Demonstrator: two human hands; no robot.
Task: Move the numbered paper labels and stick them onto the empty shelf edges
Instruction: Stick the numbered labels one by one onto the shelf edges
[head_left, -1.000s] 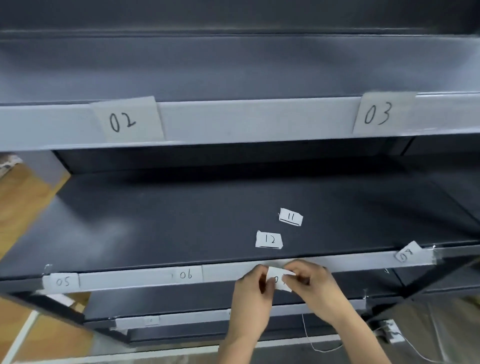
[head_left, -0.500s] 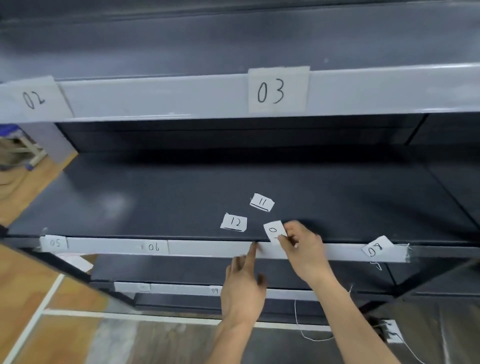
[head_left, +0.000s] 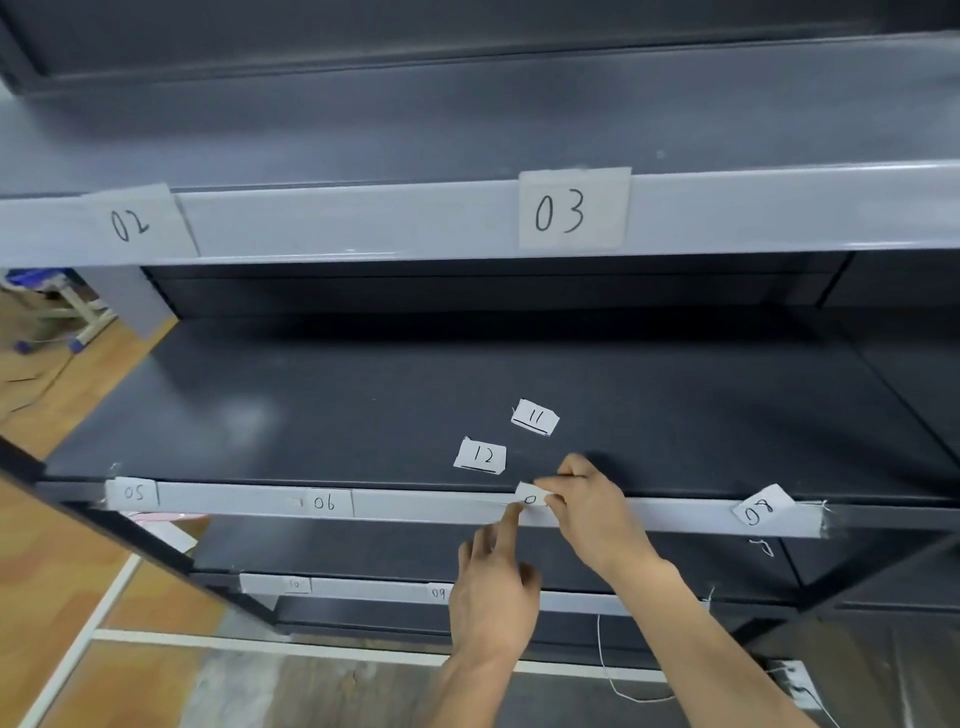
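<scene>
The right hand (head_left: 587, 506) is pinching a label (head_left: 530, 494) against the shelf edge (head_left: 426, 503); the left hand (head_left: 493, 587), index finger extended, is touching the label's lower corner.

Dim, soft overhead light, deep shadow under the upper shelf (head_left: 467, 218), wide-angle edge bending.

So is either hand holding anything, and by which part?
The right hand pinches a small white paper label by its right end against the grey shelf edge; the left hand holds nothing.
</scene>
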